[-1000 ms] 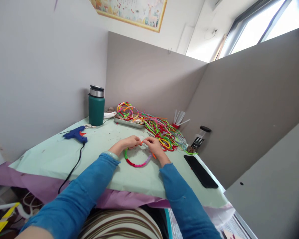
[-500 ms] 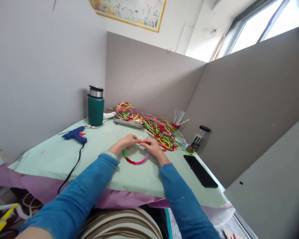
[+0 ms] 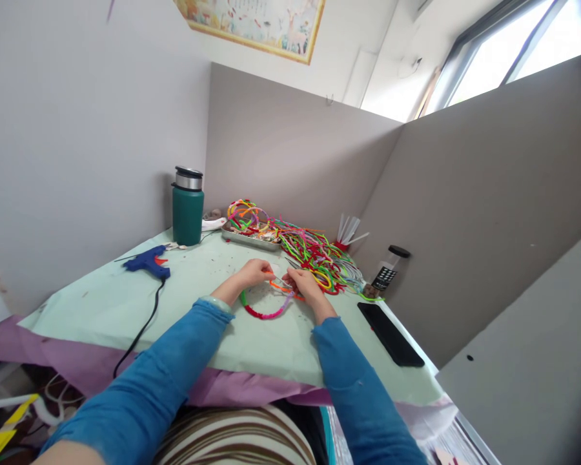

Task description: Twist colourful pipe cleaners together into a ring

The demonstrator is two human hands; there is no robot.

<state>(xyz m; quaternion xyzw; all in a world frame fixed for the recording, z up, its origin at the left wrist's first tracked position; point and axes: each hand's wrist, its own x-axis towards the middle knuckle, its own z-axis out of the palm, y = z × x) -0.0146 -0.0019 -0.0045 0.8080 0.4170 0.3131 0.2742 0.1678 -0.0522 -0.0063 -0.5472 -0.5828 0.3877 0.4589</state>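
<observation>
A ring wrapped in green, red, pink and purple pipe cleaners (image 3: pixel 261 316) lies on the covered table between my forearms. My left hand (image 3: pixel 257 272) pinches its far side, where an orange pipe cleaner (image 3: pixel 277 287) begins and runs right, below my other hand. My right hand (image 3: pixel 301 281) is closed just to the right, fingers pressed together. A thin pale sliver shows between the two hands; I cannot make out what it is. Just behind my right fingers, the pointed metal blades of scissors (image 3: pixel 292 263) stick out by the pile.
Loose pipe cleaners (image 3: pixel 314 252) are heaped beside a metal tray (image 3: pixel 252 241). A blue glue gun (image 3: pixel 148 260) with its cord lies left, near a green flask (image 3: pixel 187 213). At right are a black phone (image 3: pixel 390 334) and a clear jar (image 3: pixel 386 274). Partitions surround the table.
My hands, close together before, have moved apart, the right one shifting slightly right. The orange pipe cleaner and a thin pale sliver now show between them. The ring stays put.
</observation>
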